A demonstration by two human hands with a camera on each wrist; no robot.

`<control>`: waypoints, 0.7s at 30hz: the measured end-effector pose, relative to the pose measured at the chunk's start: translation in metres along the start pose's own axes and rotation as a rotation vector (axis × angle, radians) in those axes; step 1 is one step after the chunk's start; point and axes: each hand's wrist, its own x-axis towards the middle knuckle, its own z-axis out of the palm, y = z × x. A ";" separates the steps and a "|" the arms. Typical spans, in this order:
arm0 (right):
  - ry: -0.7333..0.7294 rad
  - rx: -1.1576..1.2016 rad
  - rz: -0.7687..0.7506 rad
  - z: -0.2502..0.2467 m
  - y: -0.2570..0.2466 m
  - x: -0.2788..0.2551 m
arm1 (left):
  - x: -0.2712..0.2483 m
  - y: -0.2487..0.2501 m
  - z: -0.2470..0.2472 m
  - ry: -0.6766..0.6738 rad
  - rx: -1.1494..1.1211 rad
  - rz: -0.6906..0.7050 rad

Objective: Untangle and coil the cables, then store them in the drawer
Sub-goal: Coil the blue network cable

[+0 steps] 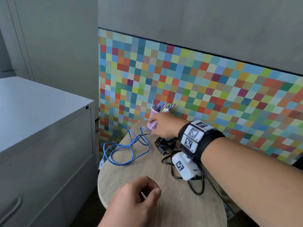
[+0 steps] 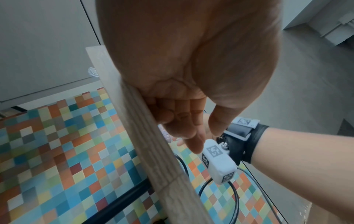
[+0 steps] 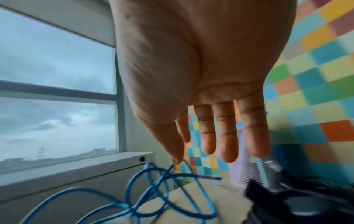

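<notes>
Right hand [image 1: 164, 126] reaching across round wooden table [image 1: 180, 210] toward far end of blue cable [image 1: 127, 146]; fingers straight and slightly spread in right wrist view, tips just above the loops, nothing pinched yet. Left hand [image 1: 136, 199] hovering at near table edge, fingers loosely curled, thumb near forefinger, holding nothing visible. Blue cable lying in loose overlapping loops on left part of table, one clear plug [image 1: 101, 163] hanging over left edge, other plug [image 1: 145, 128] lying just beside pink mesh pen cup [image 1: 153, 117]. Long axis of the heap running roughly from left table edge toward pen cup; far plug pointing toward the cup. Black cable [image 1: 165, 145] bundled just right of blue one, under right wrist, with slack loops trailing toward near edge; touching blue cable or not: cannot tell. Handling estimate: blue cable light, springy, smooth-jacketed, likely to hold its curl and slide through a loose grip; plug clips probably fragile. Best hold judged at jacket just behind far plug, not on the plug itself. Grey drawer cabinet [image 1: 41, 128] standing left of table, drawers closed
</notes>
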 end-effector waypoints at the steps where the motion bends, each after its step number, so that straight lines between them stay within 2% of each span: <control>1: -0.037 0.008 -0.070 0.002 -0.012 -0.003 | 0.000 0.000 0.000 0.000 0.003 0.007; 4: -0.157 -0.064 -0.203 0.021 -0.042 -0.005 | 0.001 -0.001 0.001 0.006 -0.006 0.012; 6: -0.236 -0.163 -0.200 0.036 -0.055 -0.004 | 0.000 -0.001 0.001 0.011 -0.024 0.024; 8: -0.242 -0.214 -0.166 0.047 -0.059 -0.002 | -0.001 -0.001 0.000 0.020 -0.060 0.039; 11: -0.093 -0.169 -0.135 0.049 -0.058 -0.006 | -0.003 0.000 -0.003 0.121 -0.159 0.056; 14: 0.044 -0.048 -0.112 0.040 -0.057 -0.020 | -0.008 0.005 -0.013 0.434 -0.255 0.160; 16: 0.118 0.057 -0.121 0.030 -0.062 -0.038 | -0.012 0.009 -0.024 0.662 -0.236 0.242; 17: 0.154 0.112 -0.129 0.025 -0.064 -0.049 | -0.014 0.011 -0.030 0.726 -0.199 0.268; 19: 0.218 0.247 -0.145 0.016 -0.067 -0.073 | -0.015 0.013 -0.039 0.767 -0.132 0.310; 21: 0.260 0.377 -0.143 0.009 -0.067 -0.097 | -0.015 0.010 -0.044 0.741 -0.126 0.298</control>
